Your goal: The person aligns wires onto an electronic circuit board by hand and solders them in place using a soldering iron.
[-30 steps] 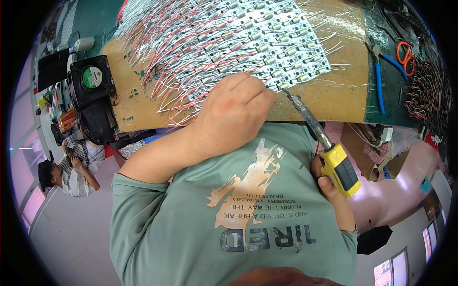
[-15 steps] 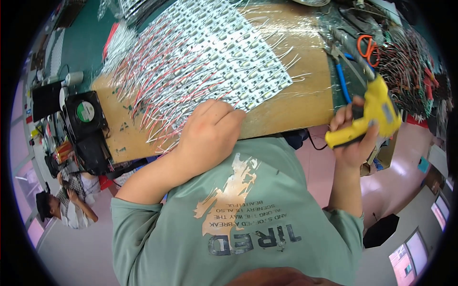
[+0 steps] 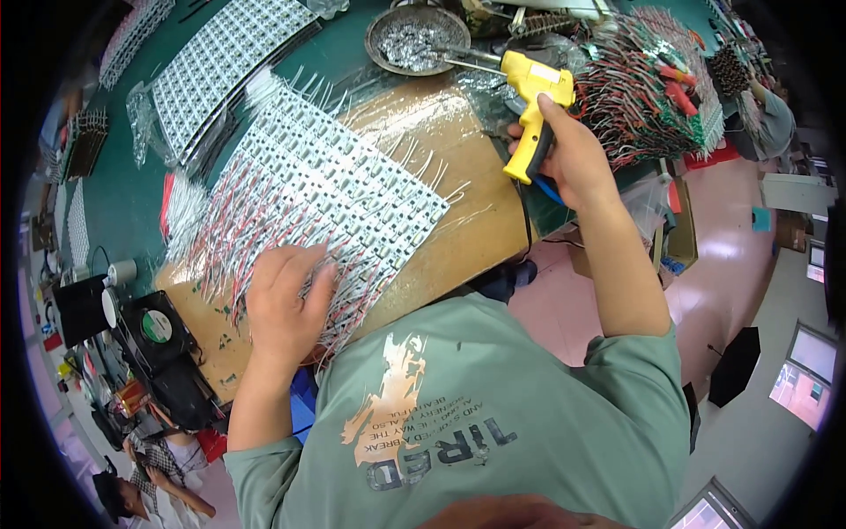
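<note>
Soldering station: one hand steadies the work while the other lifts the tool.

The left hand lies flat, fingers spread, pressing the wired strips onto the board so they cannot shift. The right hand is closed round the yellow solder gun, tip raised toward the metal dish, well apart from the strips.

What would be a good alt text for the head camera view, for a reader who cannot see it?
A person's left hand presses on rows of small white circuit boards with red and white wires laid on a brown board, while the right hand holds a yellow pistol-shaped soldering gun, its tip at a round metal dish. A black fan stands at the left.
</note>
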A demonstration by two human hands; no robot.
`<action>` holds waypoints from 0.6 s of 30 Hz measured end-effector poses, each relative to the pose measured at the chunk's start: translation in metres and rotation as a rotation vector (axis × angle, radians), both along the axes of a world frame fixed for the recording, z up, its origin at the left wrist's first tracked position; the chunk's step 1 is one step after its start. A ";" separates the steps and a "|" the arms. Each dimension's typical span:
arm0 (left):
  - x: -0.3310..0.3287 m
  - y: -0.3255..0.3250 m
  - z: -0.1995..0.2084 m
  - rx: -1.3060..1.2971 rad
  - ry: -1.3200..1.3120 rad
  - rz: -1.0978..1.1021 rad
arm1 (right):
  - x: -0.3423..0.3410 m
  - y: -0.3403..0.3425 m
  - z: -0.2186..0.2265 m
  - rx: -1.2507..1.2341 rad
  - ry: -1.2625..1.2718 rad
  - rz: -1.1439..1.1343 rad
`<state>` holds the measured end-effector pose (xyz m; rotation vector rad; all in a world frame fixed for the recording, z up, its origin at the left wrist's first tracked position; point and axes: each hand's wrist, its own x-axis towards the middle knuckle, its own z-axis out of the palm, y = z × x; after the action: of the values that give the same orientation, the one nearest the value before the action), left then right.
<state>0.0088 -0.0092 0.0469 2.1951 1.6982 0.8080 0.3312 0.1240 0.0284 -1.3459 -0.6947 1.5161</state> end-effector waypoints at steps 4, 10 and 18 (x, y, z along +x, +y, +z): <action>-0.015 0.007 -0.004 0.040 0.036 0.067 | 0.014 -0.005 0.044 -0.027 -0.800 0.348; -0.029 0.016 -0.002 0.142 0.100 0.116 | -0.002 0.037 0.070 0.948 -1.530 0.229; -0.052 0.043 -0.017 0.076 0.167 0.121 | 0.039 0.147 0.081 0.822 -2.275 0.607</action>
<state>-0.0431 0.0336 0.0303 2.2850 1.9255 0.7479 0.3700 0.2710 0.1097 -1.6300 -2.7079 -0.8448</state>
